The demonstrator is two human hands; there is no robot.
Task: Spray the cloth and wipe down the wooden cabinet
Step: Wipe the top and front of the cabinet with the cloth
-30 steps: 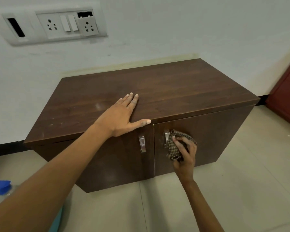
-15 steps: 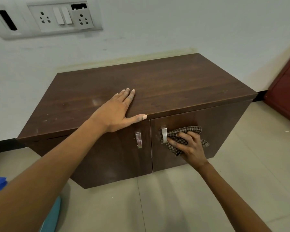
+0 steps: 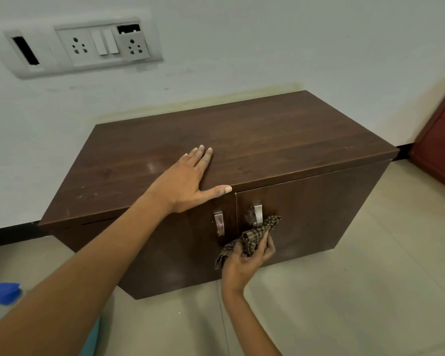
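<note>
A low dark wooden cabinet (image 3: 280, 140) stands on the floor against the white wall, with two front doors and two metal handles. My left hand (image 3: 188, 181) lies flat on the cabinet top near its front edge, fingers spread, thumb along the edge. My right hand (image 3: 247, 258) grips a brown checked cloth (image 3: 252, 237), bunched, against the right door just below its handle (image 3: 258, 214). The left door's handle (image 3: 219, 223) is beside the cloth. No spray bottle is clearly visible.
A socket and switch panel (image 3: 88, 47) is on the wall above. A red-brown door or panel (image 3: 442, 150) stands at the right edge. A blue object (image 3: 3, 291) lies on the tiled floor at the far left, with something teal (image 3: 91, 340) under my left arm.
My right hand with the cloth slid rightward across the right door, then came back down and left to just below the handle. My left hand stayed flat on the top.
</note>
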